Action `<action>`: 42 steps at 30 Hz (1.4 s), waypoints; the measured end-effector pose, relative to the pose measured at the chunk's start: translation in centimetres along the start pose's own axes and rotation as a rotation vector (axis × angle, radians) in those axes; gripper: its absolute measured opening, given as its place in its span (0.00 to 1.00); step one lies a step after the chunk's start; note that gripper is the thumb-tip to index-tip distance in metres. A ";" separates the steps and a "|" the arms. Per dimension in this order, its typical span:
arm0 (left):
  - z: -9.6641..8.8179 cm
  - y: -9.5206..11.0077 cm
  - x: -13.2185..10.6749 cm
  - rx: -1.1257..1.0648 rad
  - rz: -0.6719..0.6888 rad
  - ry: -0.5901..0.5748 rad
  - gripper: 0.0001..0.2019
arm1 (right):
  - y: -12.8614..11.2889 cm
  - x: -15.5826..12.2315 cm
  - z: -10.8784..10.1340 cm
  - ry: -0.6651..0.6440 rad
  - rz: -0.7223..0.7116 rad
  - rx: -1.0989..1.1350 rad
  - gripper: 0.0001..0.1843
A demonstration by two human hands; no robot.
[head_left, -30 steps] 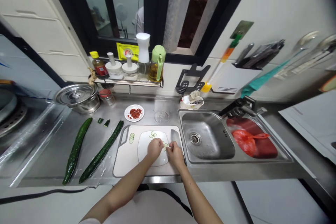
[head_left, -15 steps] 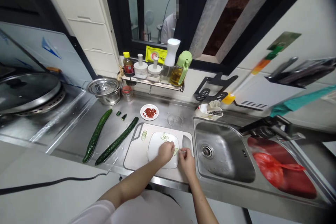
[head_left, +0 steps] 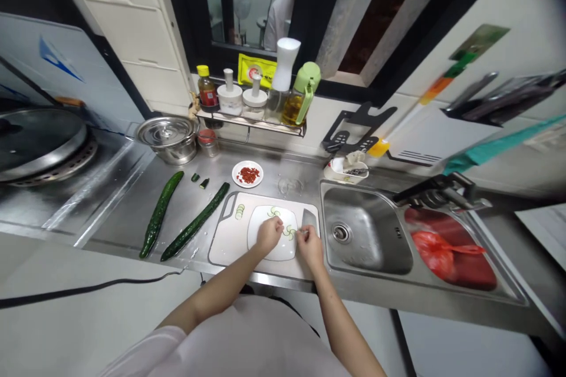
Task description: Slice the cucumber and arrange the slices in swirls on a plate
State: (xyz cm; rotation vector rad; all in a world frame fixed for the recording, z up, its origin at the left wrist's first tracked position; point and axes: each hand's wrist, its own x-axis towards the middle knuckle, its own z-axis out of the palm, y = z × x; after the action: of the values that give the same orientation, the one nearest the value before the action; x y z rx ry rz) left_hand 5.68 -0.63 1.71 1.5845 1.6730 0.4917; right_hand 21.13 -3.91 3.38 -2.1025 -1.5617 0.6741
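My left hand [head_left: 269, 234] is over a white plate [head_left: 283, 253], thumb and fingers pinched together; whatever they hold, if anything, is too small to make out. At the plate's right edge, my right hand [head_left: 311, 247] is also closed in a pinch around something I cannot make out. Thin curved cucumber slices [head_left: 273, 212] lie in a pinwheel at the plate's far side, and more cucumber slices [head_left: 289, 232] form a similar pattern between my hands. Under the plate is a pale cutting board [head_left: 225, 247]. A knife blade [head_left: 309, 218] lies on its right side, partly hidden by my right hand.
A short row of cucumber slices [head_left: 239, 212] sits on the board's left. Two whole cucumbers [head_left: 161, 215] lie farther left. Behind the board are a dish of red pieces [head_left: 247, 174] and a clear glass dish [head_left: 290, 186]. The sink [head_left: 367, 235] is right.
My left hand has drawn back slightly from the near-right slices, so more of their pinwheel shows. The right hand stays by the plate's edge. The whole view has shifted a little.
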 end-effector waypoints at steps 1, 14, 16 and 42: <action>0.0 -0.2 0.0 0.002 -0.004 -0.004 0.07 | -0.2 0.2 0.1 -0.007 0.027 -0.030 0.16; -0.6 -0.6 -0.9 0.032 -0.004 -0.020 0.07 | -0.9 0.8 1.5 -0.024 0.078 -0.187 0.15; -0.8 -0.5 -1.3 0.023 -0.004 -0.019 0.07 | -0.9 0.9 1.5 -0.030 0.073 -0.195 0.15; -9.0 -9.7 -2.2 0.151 -0.269 0.375 0.13 | -0.6 0.3 -1.4 0.195 -0.050 0.141 0.17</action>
State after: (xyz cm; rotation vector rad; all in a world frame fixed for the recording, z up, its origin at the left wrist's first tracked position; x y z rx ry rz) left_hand -7.60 -2.19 0.91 1.4002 2.2164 0.5573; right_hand 21.55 -3.52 4.80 -1.9556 -1.4135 0.5277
